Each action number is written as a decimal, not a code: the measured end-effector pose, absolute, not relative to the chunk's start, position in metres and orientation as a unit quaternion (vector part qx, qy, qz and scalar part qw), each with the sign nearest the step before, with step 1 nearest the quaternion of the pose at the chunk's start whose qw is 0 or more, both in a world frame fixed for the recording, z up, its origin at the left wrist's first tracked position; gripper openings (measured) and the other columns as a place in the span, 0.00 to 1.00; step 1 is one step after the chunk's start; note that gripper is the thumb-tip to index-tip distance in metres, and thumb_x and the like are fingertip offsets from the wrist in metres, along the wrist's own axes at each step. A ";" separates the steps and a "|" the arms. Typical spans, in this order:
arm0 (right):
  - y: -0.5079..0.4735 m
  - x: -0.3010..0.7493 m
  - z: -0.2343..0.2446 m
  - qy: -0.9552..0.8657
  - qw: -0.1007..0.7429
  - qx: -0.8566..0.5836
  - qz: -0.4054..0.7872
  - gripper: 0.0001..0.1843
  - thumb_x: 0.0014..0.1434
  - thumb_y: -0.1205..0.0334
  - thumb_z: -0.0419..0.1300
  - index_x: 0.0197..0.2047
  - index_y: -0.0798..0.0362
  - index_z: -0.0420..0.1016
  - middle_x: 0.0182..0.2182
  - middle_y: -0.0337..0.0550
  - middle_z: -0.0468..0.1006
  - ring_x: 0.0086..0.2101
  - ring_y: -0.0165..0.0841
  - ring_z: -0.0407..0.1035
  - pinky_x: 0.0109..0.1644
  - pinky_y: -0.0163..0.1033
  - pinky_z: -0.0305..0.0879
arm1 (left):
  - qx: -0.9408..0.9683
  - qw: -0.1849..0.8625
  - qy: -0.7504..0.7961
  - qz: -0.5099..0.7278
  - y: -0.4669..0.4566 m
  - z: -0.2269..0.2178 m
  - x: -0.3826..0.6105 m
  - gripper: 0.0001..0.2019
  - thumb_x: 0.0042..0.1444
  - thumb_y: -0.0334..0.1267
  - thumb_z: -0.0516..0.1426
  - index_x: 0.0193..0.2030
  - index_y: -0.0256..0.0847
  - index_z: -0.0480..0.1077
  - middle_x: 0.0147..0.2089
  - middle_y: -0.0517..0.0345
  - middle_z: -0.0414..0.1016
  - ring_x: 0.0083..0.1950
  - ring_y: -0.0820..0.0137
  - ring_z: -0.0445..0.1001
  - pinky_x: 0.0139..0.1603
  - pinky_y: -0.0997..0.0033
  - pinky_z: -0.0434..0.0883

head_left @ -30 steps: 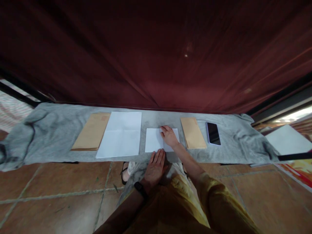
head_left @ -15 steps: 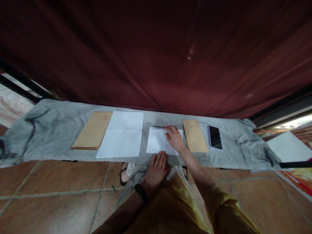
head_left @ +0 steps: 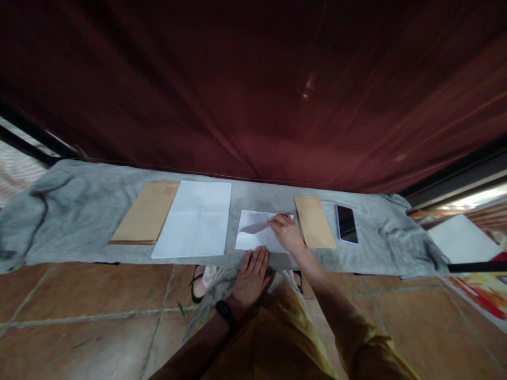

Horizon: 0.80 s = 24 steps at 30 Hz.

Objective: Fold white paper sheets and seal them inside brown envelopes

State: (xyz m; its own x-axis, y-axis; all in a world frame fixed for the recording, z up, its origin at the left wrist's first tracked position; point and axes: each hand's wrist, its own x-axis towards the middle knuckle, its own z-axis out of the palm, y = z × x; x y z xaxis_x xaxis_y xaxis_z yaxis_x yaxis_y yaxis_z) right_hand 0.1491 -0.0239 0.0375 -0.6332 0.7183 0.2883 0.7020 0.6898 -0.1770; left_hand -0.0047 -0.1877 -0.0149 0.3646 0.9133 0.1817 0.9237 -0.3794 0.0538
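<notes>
The folded white paper (head_left: 253, 241) lies near the middle of the frame, on the grey cloth (head_left: 380, 227) that covers the narrow tabletop. Its upper layer is partly raised, curving up toward the right hand (head_left: 288, 233), whose fingers are closed in a pinch on that layer at the paper's upper right. The left hand (head_left: 250, 279), lower in the frame, is open and flat with its fingers stretched out, the tips at the paper's lower edge; a dark wristband (head_left: 225, 312) sits around that wrist.

The containers are brown envelopes. Left of centre lies a stack of brown envelopes (head_left: 144, 214), several edges showing along its lower side and a faint reddish print in its upper right corner. Another brown envelope (head_left: 317, 221) lies right of centre, just beside the right wrist. Both lie flat; whether anything is inside them cannot be told.

Between the stack and the folded paper, a large white sheet (head_left: 194, 219) lies spread out with crease lines across it, its left edge along the stack. Farther right, a phone (head_left: 347, 224) with a dark screen lies face up. A dark red curtain (head_left: 253, 95) fills the upper half of the frame.
</notes>
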 end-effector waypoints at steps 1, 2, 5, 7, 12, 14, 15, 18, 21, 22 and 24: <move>-0.028 0.152 0.038 -0.906 0.170 -0.389 0.015 0.12 0.67 0.68 0.58 0.47 0.48 0.81 0.44 0.47 0.79 0.44 0.39 0.72 0.53 0.45 0.67 | -0.825 0.029 -0.556 -0.093 -0.188 -0.015 -0.005 0.38 0.67 0.51 0.50 0.76 0.30 0.47 0.77 0.41 0.48 0.78 0.56 0.46 0.77 0.49 0.46; -0.033 0.154 0.039 -0.906 0.171 -0.387 0.009 0.12 0.67 0.69 0.59 0.48 0.48 0.81 0.45 0.46 0.80 0.44 0.39 0.71 0.53 0.44 0.67 | -0.825 0.029 -0.556 -0.096 -0.188 -0.015 -0.005 0.38 0.67 0.51 0.50 0.76 0.30 0.46 0.77 0.41 0.49 0.78 0.57 0.46 0.77 0.49 0.46; -0.047 0.164 0.040 -0.901 0.182 -0.395 0.004 0.13 0.66 0.70 0.59 0.48 0.47 0.81 0.44 0.45 0.80 0.43 0.38 0.71 0.52 0.43 0.67 | -0.822 0.027 -0.559 -0.103 -0.188 -0.016 -0.006 0.37 0.67 0.49 0.50 0.76 0.31 0.45 0.77 0.41 0.50 0.78 0.57 0.48 0.77 0.50 0.46; -0.055 0.170 0.040 -0.897 0.189 -0.399 0.007 0.13 0.67 0.70 0.58 0.48 0.46 0.81 0.44 0.45 0.80 0.43 0.38 0.72 0.52 0.43 0.67 | -0.821 0.022 -0.561 -0.107 -0.189 -0.016 -0.006 0.36 0.67 0.47 0.50 0.76 0.32 0.45 0.76 0.41 0.52 0.77 0.57 0.51 0.77 0.49 0.47; -0.063 0.176 0.043 -0.886 0.190 -0.421 0.035 0.12 0.68 0.67 0.57 0.46 0.46 0.82 0.42 0.46 0.80 0.43 0.39 0.71 0.52 0.45 0.67 | -0.818 0.000 -0.564 -0.110 -0.188 -0.012 -0.005 0.33 0.67 0.43 0.50 0.76 0.34 0.48 0.75 0.44 0.57 0.75 0.57 0.57 0.76 0.49 0.49; -0.063 0.175 0.045 -0.881 0.190 -0.431 0.049 0.11 0.68 0.66 0.57 0.45 0.47 0.82 0.41 0.47 0.79 0.42 0.40 0.71 0.52 0.46 0.67 | -0.817 -0.007 -0.565 -0.112 -0.187 -0.010 -0.006 0.32 0.67 0.42 0.50 0.75 0.34 0.50 0.74 0.44 0.58 0.75 0.57 0.56 0.76 0.49 0.50; -0.062 0.174 0.046 -0.879 0.190 -0.434 0.053 0.11 0.69 0.65 0.57 0.44 0.47 0.82 0.41 0.48 0.79 0.42 0.40 0.71 0.52 0.46 0.67 | -0.817 -0.011 -0.565 -0.114 -0.187 -0.009 -0.006 0.32 0.66 0.41 0.50 0.75 0.34 0.51 0.74 0.44 0.58 0.75 0.57 0.56 0.76 0.48 0.51; -0.056 0.170 0.050 -0.874 0.192 -0.444 0.053 0.10 0.69 0.63 0.58 0.40 0.50 0.81 0.39 0.47 0.78 0.42 0.40 0.71 0.52 0.45 0.67 | -0.815 -0.040 -0.561 -0.137 -0.187 -0.006 -0.008 0.30 0.66 0.39 0.51 0.73 0.33 0.53 0.75 0.43 0.57 0.76 0.56 0.54 0.75 0.48 0.53; -0.048 0.167 0.055 -0.869 0.191 -0.451 0.064 0.07 0.67 0.63 0.61 0.38 0.50 0.80 0.38 0.46 0.77 0.42 0.39 0.71 0.52 0.43 0.67 | -0.785 -0.118 -0.570 -0.211 -0.187 -0.001 -0.008 0.27 0.68 0.39 0.50 0.72 0.36 0.56 0.74 0.44 0.58 0.76 0.58 0.54 0.74 0.50 0.57; -0.045 0.167 0.057 -0.869 0.189 -0.452 0.073 0.06 0.66 0.63 0.61 0.38 0.50 0.79 0.38 0.45 0.77 0.42 0.39 0.72 0.51 0.43 0.67 | -0.760 -0.156 -0.580 -0.249 -0.185 0.003 -0.008 0.25 0.69 0.40 0.49 0.71 0.38 0.58 0.73 0.44 0.60 0.75 0.59 0.56 0.73 0.51 0.59; -0.041 0.166 0.062 -0.870 0.181 -0.450 0.091 0.04 0.65 0.64 0.63 0.37 0.50 0.79 0.38 0.44 0.76 0.41 0.37 0.72 0.51 0.41 0.67 | -0.679 -0.252 -0.602 -0.336 -0.180 0.012 -0.005 0.22 0.69 0.44 0.51 0.67 0.42 0.62 0.69 0.45 0.66 0.71 0.60 0.63 0.70 0.51 0.64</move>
State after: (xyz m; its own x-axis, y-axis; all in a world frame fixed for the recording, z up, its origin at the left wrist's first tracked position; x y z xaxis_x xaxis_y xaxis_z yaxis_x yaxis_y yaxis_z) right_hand 0.1660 -0.0407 0.0624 -0.5297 0.8156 0.2328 0.7495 0.5786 -0.3218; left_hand -0.0049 -0.1797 0.0121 0.0494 0.9869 0.1539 0.6486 -0.1489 0.7464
